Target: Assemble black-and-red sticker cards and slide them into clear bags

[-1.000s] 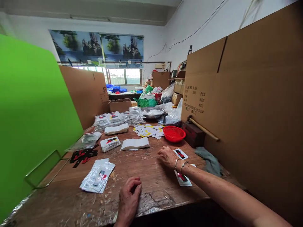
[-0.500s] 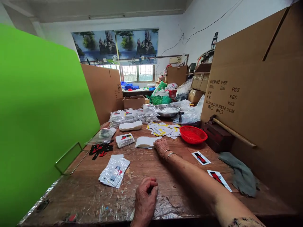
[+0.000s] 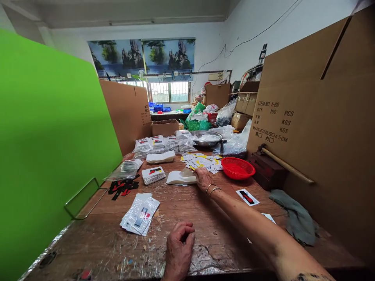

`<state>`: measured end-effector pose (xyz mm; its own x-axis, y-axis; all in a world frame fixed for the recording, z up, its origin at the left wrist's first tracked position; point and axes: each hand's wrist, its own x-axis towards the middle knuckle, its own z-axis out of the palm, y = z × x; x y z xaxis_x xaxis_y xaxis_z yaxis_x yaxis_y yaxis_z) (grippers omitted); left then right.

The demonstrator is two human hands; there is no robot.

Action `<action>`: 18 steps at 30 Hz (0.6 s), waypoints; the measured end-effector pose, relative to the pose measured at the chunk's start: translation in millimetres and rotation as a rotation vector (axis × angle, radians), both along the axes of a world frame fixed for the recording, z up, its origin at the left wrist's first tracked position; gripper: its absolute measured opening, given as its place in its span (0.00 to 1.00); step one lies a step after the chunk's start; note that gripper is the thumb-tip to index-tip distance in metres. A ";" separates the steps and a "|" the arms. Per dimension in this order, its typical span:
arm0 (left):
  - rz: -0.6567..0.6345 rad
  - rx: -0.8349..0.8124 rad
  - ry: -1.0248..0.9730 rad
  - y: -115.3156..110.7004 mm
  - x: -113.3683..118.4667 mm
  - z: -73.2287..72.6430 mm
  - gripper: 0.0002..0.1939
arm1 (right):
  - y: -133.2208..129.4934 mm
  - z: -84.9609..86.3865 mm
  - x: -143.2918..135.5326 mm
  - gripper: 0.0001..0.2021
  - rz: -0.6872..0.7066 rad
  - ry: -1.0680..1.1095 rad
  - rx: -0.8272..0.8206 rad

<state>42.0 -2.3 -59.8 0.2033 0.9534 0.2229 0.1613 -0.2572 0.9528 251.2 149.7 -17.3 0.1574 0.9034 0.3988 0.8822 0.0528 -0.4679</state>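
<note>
My right hand reaches across the table, its fingertips pinched on the right end of a thin pale sheet. That sheet curls up off a low stack of white paper. Near the front edge my left hand rests on the tabletop, fingers curled in and nothing visible in them. Left of it lies a loose pile of clear-fronted white packets. A neat stack of white cards with a red and black print sits beside the paper stack. Black and red strips are heaped farther left.
Yellow-and-white cards spread behind my right hand, beside a red basket. A printed card and grey cloth lie right. A wire stand is at left. Cardboard and a green panel wall the sides.
The right end of a thin sheet has lifted and curled off the paper stack at my right hand, which has shifted slightly. My right forearm now covers more of the nearer printed card. My left hand stays put.
</note>
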 end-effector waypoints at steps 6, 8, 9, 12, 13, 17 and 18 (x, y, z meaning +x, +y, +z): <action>0.185 -0.191 -0.374 15.5 3.7 -4.3 0.23 | -66.3 9.5 -14.7 0.15 0.114 0.276 0.064; 0.201 -0.203 -0.470 17.8 6.9 4.4 0.31 | -98.4 1.9 -27.0 0.16 0.193 0.510 0.030; 0.174 -0.197 -0.498 17.6 8.5 10.3 0.33 | -114.4 -2.7 -33.5 0.16 0.228 0.649 0.007; 0.060 -0.244 -0.513 12.3 10.8 27.3 0.29 | -156.2 -13.1 -49.4 0.17 0.269 0.942 -0.086; 0.029 -0.273 -0.488 9.7 10.2 31.4 0.27 | -166.9 -14.2 -52.5 0.17 0.269 0.985 -0.120; -0.148 -0.317 -0.260 -0.9 1.9 41.2 0.21 | -191.5 -7.3 -52.6 0.19 0.265 1.129 -0.175; -0.206 -0.299 -0.189 -3.1 -0.6 43.4 0.19 | -194.1 -4.1 -50.4 0.20 0.256 1.127 -0.168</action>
<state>41.5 -5.3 -16.4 0.3792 0.9253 -0.0060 -0.0500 0.0270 0.9984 200.8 -44.5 -21.5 0.1518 0.9882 0.0217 -0.0642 0.0318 -0.9974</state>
